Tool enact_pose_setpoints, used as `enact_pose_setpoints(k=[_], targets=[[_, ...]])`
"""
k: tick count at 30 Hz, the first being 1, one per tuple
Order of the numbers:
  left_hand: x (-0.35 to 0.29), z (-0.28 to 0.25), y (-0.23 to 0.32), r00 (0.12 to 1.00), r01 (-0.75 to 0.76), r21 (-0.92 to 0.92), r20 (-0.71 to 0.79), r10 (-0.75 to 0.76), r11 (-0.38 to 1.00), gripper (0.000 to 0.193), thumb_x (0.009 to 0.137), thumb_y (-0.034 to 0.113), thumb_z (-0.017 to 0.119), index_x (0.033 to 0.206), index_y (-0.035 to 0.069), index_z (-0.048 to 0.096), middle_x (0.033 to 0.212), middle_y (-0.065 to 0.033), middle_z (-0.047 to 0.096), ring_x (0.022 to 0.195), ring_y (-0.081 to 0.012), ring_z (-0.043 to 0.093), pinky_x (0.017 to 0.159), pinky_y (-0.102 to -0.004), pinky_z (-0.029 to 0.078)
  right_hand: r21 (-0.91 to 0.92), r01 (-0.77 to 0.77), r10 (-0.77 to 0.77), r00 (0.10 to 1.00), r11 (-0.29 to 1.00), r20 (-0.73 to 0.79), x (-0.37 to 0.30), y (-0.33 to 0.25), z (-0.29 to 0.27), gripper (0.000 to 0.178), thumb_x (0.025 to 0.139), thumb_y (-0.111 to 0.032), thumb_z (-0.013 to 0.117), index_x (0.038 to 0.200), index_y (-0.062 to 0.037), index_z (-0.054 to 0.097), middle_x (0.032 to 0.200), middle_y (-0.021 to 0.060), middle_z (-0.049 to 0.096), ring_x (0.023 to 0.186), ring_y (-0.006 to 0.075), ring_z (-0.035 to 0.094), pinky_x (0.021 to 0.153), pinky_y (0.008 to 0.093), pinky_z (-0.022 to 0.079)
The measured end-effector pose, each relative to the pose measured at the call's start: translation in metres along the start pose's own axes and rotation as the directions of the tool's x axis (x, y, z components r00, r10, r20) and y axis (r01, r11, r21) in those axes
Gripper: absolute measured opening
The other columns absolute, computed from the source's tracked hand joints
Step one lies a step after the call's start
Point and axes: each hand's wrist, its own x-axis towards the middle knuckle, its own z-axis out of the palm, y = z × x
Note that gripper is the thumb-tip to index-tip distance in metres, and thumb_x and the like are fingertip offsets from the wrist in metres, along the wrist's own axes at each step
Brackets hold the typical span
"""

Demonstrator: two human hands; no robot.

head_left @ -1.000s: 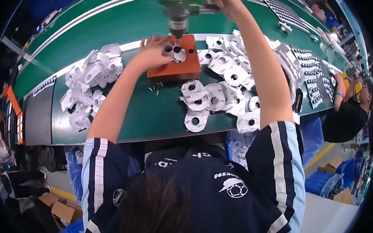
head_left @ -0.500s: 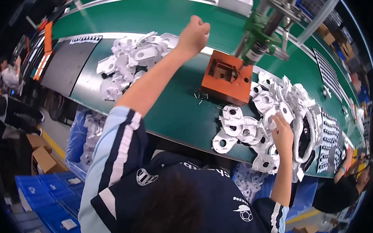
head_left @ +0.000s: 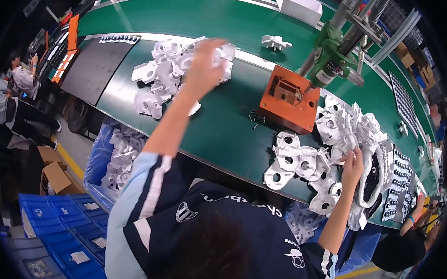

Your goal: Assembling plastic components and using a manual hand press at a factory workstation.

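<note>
My left hand (head_left: 205, 70) is blurred by motion over the left pile of white molded housings (head_left: 169, 71); whether its fingers are apart cannot be made out. My right hand (head_left: 352, 166) has its fingers closed at the edge of a white housing (head_left: 343, 146) in the right pile. Between the piles stands an orange fixture block (head_left: 285, 112) with a recessed pocket, under a green press head (head_left: 331, 62). A single white housing (head_left: 276, 43) lies on the green conveyor belt (head_left: 189, 16) behind the fixture.
Small dark pins (head_left: 256, 119) lie left of the fixture. Flat housings with round holes (head_left: 278, 175) spread along the front edge. A plastic bag (head_left: 376, 173) stands at the right pile. Blue lined bins (head_left: 98, 158) sit below the table. Another person's arm (head_left: 417, 213) shows at far right.
My left hand has moved left from the belt to over the left pile. A housing now shows on the belt near where it was. My right fingers have closed at the right pile.
</note>
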Motion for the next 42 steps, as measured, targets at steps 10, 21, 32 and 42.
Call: enact_pose_setpoints(k=[10,21,32,42], targets=[[-0.116,-0.14,-0.055,0.823,0.389,0.56,0.145,-0.549,0.732,0.032,0.082,0.012,0.061,0.113,0.006,0.057,0.101,-0.0185,0.051,0.086,-0.0295,0.053,0.079,-0.0355,0.043,0.658,-0.091,0.048,0.995,0.748,0.082,-0.027,-0.099,0.046,0.024,0.09,-0.008,0.05,0.113,-0.0041,0.052,0.08,0.0006,0.056,0.046,0.0031,0.039,0.041,0.0153,0.031],[-0.074,0.009,0.105,0.937,0.314,-0.644,0.092,-0.337,0.698,0.023,0.088,0.005,0.053,0.111,0.002,0.049,0.088,-0.0057,0.055,0.081,-0.0117,0.053,0.073,-0.024,0.044,0.718,-0.603,-0.214,0.694,0.349,0.687,-0.061,-0.183,0.127,0.029,0.09,-0.014,0.054,0.115,-0.0054,0.043,0.083,0.0034,0.056,0.053,0.0064,0.043,0.045,0.0188,0.033],[-0.086,0.041,0.134,0.878,0.458,-0.764,0.308,-0.366,0.454,0.025,0.091,0.01,0.051,0.114,0.003,0.043,0.09,-0.0104,0.054,0.076,-0.0124,0.052,0.067,-0.0239,0.045,0.703,-0.612,-0.132,0.713,0.362,0.688,-0.072,-0.153,0.117,0.032,0.092,-0.018,0.05,0.12,-0.0012,0.048,0.093,0.0059,0.06,0.066,0.0112,0.058,0.05,0.023,0.045],[-0.105,0.055,0.142,0.672,0.697,-0.712,0.609,-0.421,0.083,0.03,0.093,0.015,0.048,0.118,0.001,0.04,0.107,-0.0099,0.052,0.09,-0.0147,0.055,0.083,-0.0297,0.045,0.788,-0.487,-0.015,0.847,0.377,0.531,-0.062,-0.124,0.08,0.016,0.088,-0.014,0.059,0.098,-0.0015,0.057,0.078,0.0001,0.058,0.061,0.0059,0.054,0.053,0.0213,0.045]])
